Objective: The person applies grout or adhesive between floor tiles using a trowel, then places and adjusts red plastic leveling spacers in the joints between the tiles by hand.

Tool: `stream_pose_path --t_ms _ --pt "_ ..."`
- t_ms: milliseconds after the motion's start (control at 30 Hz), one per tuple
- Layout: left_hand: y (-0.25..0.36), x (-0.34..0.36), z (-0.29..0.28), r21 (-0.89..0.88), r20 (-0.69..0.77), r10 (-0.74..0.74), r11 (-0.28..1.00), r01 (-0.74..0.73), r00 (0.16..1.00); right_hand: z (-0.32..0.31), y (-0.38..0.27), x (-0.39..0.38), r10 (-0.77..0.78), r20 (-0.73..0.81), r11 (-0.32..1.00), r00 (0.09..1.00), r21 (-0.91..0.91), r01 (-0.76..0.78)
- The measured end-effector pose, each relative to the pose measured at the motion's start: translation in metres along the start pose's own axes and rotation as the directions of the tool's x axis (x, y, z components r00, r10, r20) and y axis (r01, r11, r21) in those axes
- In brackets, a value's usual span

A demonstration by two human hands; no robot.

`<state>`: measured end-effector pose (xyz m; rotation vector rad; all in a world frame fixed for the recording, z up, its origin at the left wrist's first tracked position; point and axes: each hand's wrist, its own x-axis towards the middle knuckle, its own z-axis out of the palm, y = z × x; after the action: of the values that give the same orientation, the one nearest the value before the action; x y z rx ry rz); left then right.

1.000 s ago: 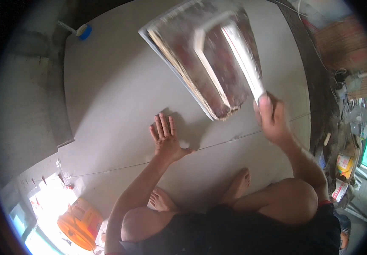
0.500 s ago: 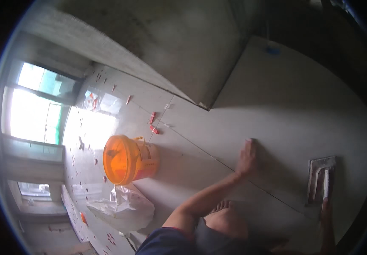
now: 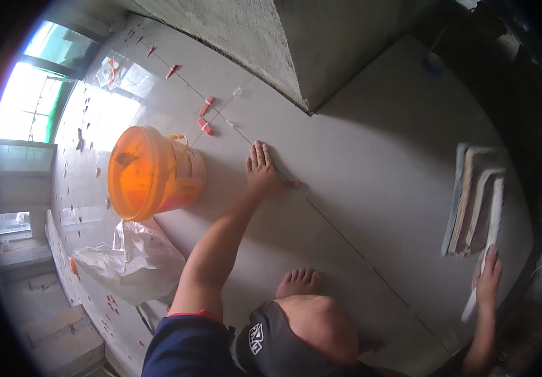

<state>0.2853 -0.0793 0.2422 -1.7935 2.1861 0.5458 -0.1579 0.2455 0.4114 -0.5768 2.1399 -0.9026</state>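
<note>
My left hand (image 3: 262, 174) lies flat over the thin joint (image 3: 340, 236) between two large grey floor tiles, its fingers stretched out and the thumb spread to the side. At the right, my right hand (image 3: 488, 278) is closed around the end of the handle of a rectangular hand float (image 3: 460, 204). The float is tilted, and I cannot tell whether it touches the tile (image 3: 378, 163). Beyond my left hand, red tile-levelling wedges (image 3: 205, 127) and a white clip (image 3: 238, 92) stand along the joints.
An orange bucket (image 3: 189, 179) stands left of my left arm, with a crumpled white sack (image 3: 130, 267) nearer to me. A concrete corner (image 3: 305, 75) juts in from above. My bare foot (image 3: 299, 281) rests on the tile. More red wedges dot the floor at the far left.
My left hand has moved left along the joint, closer to the wedges and bucket. The float now looks more tilted in my right hand. The whole view has shifted too.
</note>
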Motion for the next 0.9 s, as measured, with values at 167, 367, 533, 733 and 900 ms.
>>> stream_pose_path --t_ms 167,367,533,733,900 --pt "0.002 0.002 0.001 0.033 -0.053 0.077 0.997 -0.075 0.996 0.082 0.084 0.041 -0.243 0.004 0.938 0.970 -0.255 0.235" --pt "-0.003 -0.001 0.005 -0.015 -0.079 0.073 0.997 -0.074 0.994 0.144 0.000 0.039 0.150 0.385 0.951 0.911 -0.307 -0.027" --pt "0.000 -0.003 0.002 -0.031 -0.010 -0.030 0.999 0.030 0.999 0.146 -0.069 0.026 -0.128 0.303 0.973 0.944 -0.144 0.178" --pt "0.008 0.000 -0.003 -0.070 -0.020 -0.020 0.997 0.018 1.000 0.178 0.005 0.044 -0.360 0.181 0.820 0.915 -0.406 0.403" --pt "0.006 -0.007 -0.002 -0.029 -0.031 -0.007 1.000 0.007 0.999 0.185 0.029 0.047 -0.230 0.274 0.814 0.934 -0.472 0.339"
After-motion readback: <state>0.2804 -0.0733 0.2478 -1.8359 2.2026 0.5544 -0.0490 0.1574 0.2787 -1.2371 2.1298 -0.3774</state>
